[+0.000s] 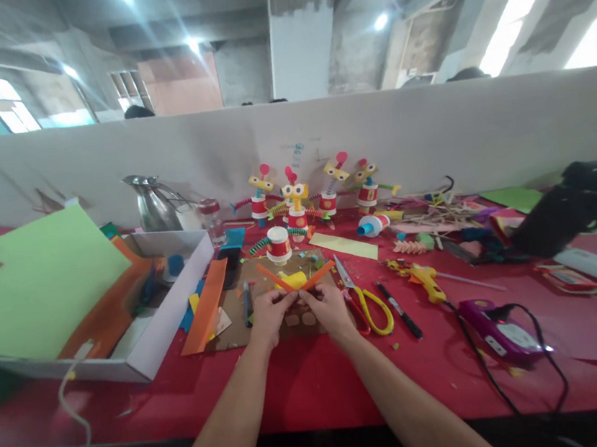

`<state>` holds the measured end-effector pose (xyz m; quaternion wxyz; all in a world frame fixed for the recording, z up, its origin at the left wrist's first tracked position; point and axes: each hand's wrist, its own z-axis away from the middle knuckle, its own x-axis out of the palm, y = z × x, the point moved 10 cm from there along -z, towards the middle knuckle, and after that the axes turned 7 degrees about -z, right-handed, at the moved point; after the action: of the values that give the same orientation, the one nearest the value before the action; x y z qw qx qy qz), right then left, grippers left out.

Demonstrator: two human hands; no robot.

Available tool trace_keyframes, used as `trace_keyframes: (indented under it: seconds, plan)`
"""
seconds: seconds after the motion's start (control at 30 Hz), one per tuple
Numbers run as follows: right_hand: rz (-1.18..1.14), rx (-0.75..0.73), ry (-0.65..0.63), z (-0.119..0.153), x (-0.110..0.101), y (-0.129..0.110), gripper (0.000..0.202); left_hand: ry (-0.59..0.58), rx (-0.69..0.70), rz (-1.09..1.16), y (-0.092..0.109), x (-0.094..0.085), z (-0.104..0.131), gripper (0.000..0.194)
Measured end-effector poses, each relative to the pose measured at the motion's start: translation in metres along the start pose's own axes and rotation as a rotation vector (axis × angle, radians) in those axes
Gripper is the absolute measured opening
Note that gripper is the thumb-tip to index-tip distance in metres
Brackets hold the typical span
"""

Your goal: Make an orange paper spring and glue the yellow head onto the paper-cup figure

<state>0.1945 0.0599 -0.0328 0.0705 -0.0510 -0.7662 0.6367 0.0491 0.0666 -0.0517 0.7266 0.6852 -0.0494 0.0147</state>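
Note:
My left hand (273, 315) and my right hand (331, 308) meet above a brown cardboard sheet (230, 337), fingertips pinched together. Between them they grip narrow orange paper strips (318, 275) that spread outward in a V. Whether this is one folded strip or two, I cannot tell. Just beyond my fingers lies a yellow paper roll (294, 280). A red and white paper cup (278, 244) with green coiled arms stands at the far edge of the cardboard. Scissors (365, 302) with red and yellow handles rest right of my right hand.
Several finished cup figures (297, 209) stand along the white partition (185, 143). To the right lie a black pen (399, 310), a yellow glue gun (426, 282) and a purple power strip (501, 329). A white box (152, 336) with coloured sheets fills the left side.

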Motion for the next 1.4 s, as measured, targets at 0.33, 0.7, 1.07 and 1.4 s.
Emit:
trace_keyframes:
  seconds: [0.33, 0.7, 1.07, 1.4]
  plan:
    - [-0.063, -0.029, -0.013, 0.003, 0.003, -0.006, 0.03, 0.0, 0.076, 0.026, 0.012, 0.005, 0.006, 0.029]
    - [-0.054, -0.018, -0.002, 0.001, -0.001, -0.012, 0.021, -0.038, 0.021, 0.034, 0.008, 0.008, 0.005, 0.03]
    - [-0.172, 0.049, -0.008, 0.003, 0.003, -0.003, 0.022, -0.006, -0.013, 0.078, 0.001, 0.006, 0.001, 0.031]
    - [-0.313, 0.16, -0.052, 0.007, 0.011, 0.001, 0.025, 0.06, 0.0, 0.053, 0.004, -0.002, 0.001, 0.032]
